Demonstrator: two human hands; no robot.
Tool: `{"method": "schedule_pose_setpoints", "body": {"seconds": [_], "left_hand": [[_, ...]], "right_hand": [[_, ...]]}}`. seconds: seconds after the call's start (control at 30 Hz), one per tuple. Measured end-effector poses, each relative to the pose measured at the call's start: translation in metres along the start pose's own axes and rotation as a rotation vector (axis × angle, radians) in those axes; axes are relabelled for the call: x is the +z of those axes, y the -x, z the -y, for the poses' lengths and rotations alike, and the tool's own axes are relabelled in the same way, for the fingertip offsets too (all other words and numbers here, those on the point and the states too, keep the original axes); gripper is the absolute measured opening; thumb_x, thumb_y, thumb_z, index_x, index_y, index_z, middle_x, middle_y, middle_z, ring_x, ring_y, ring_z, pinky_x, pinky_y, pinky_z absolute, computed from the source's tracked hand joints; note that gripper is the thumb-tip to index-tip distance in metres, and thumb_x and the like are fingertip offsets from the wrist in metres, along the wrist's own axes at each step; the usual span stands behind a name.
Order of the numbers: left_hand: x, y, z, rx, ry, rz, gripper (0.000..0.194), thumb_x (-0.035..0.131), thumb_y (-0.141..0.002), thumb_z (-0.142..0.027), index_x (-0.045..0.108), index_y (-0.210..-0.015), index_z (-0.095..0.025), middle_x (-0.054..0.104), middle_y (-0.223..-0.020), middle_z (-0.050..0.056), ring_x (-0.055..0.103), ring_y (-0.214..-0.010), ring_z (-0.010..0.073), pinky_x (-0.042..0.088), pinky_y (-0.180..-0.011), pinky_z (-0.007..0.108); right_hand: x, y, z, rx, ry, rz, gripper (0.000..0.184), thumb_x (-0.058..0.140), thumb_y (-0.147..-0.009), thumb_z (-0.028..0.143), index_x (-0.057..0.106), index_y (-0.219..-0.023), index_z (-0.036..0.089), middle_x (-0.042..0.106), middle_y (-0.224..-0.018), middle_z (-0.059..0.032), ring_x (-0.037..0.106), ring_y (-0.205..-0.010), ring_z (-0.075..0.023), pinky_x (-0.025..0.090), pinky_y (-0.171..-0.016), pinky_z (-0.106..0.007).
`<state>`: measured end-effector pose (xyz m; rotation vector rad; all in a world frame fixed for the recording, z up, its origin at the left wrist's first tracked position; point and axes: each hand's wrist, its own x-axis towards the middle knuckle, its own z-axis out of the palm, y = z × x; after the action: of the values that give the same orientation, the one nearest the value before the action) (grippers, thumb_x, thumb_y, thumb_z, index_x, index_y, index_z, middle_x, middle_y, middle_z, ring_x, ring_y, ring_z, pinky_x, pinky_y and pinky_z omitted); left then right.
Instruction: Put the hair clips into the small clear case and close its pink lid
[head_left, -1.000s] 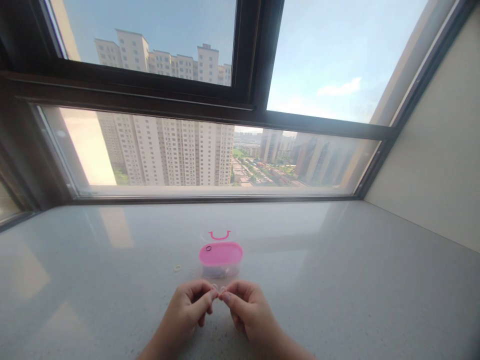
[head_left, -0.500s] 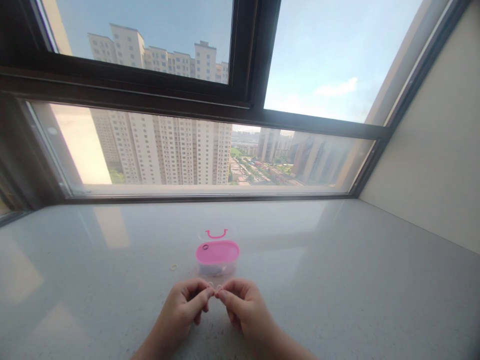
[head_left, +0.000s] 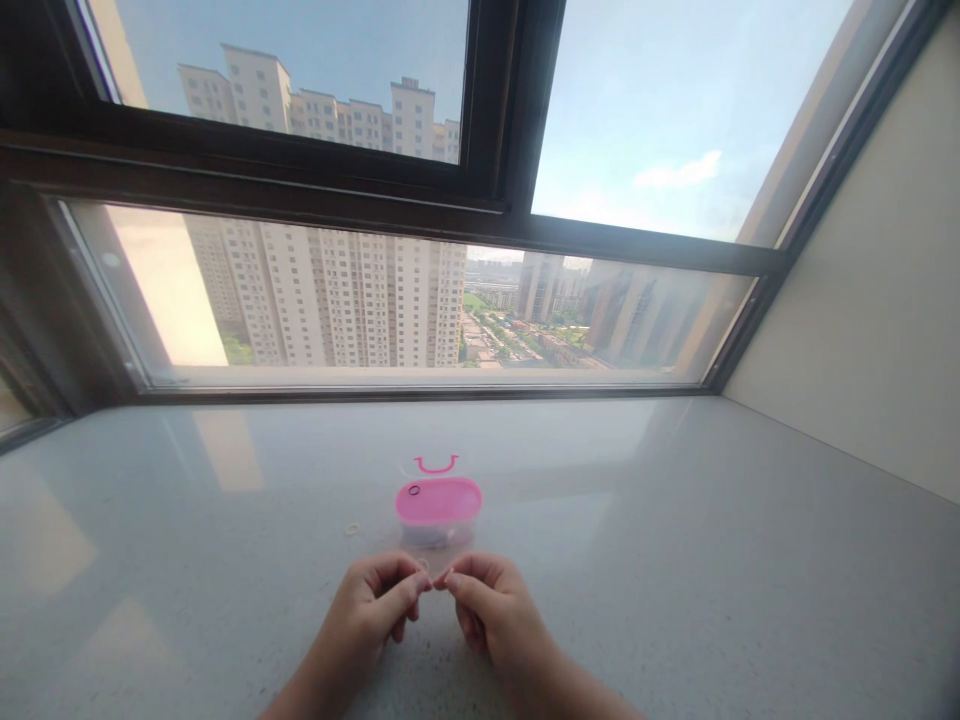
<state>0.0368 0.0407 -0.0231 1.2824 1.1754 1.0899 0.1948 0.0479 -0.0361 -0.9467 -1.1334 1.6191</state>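
Observation:
Thumb and index finger of my left hand (head_left: 380, 605) are pinched on a small pale elastic band (head_left: 424, 566), a bit of whose loop shows above the fingertips. Facing it, my right hand (head_left: 491, 600) is closed in a like pinch, its fingertips just apart from the left ones. Its pinch seems to hold pale elastic too, mostly hidden by the fingers. Right beyond the fingertips stands a clear oval box with a pink lid (head_left: 442, 503). A thin black ring (head_left: 414, 491) lies on the lid.
Behind the box lies a curved pink handle (head_left: 436, 468). Another pale band (head_left: 351, 529) rests on the light speckled sill (head_left: 675, 560) left of the box. A dark-framed window (head_left: 420, 397) bounds the back, and a white wall (head_left: 862, 330) the right.
My fingertips have drawn slightly apart, the right hand moving a little to the right. The loop seen at the right fingertips earlier shows less now. The view has shifted slightly.

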Motion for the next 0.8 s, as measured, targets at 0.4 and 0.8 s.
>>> {"method": "schedule_pose_setpoints", "body": {"seconds": [0.4, 0.8], "left_hand": [[0.0, 0.003, -0.001, 0.058, -0.095, 0.0, 0.025, 0.06, -0.071, -0.036, 0.056, -0.057, -0.015, 0.04, -0.045, -0.007, 0.034, -0.041, 0.0087, 0.024, -0.043, 0.022], [0.004, 0.01, -0.013, 0.087, -0.122, 0.009, 0.025, 0.06, -0.072, -0.037, 0.057, -0.058, -0.016, 0.039, -0.049, -0.006, 0.036, -0.046, 0.0104, 0.029, -0.044, 0.022]], "right_hand": [[0.002, 0.001, -0.001, 0.005, 0.108, 0.027, 0.017, 0.059, -0.068, 0.029, 0.063, -0.069, 0.013, 0.041, -0.035, 0.0085, 0.031, -0.03, -0.0059, 0.019, -0.031, -0.018], [0.005, 0.004, 0.0, 0.005, 0.226, 0.0, 0.022, 0.062, -0.069, 0.037, 0.059, -0.066, 0.015, 0.042, -0.038, 0.008, 0.035, -0.034, -0.0066, 0.022, -0.035, -0.019]]}}
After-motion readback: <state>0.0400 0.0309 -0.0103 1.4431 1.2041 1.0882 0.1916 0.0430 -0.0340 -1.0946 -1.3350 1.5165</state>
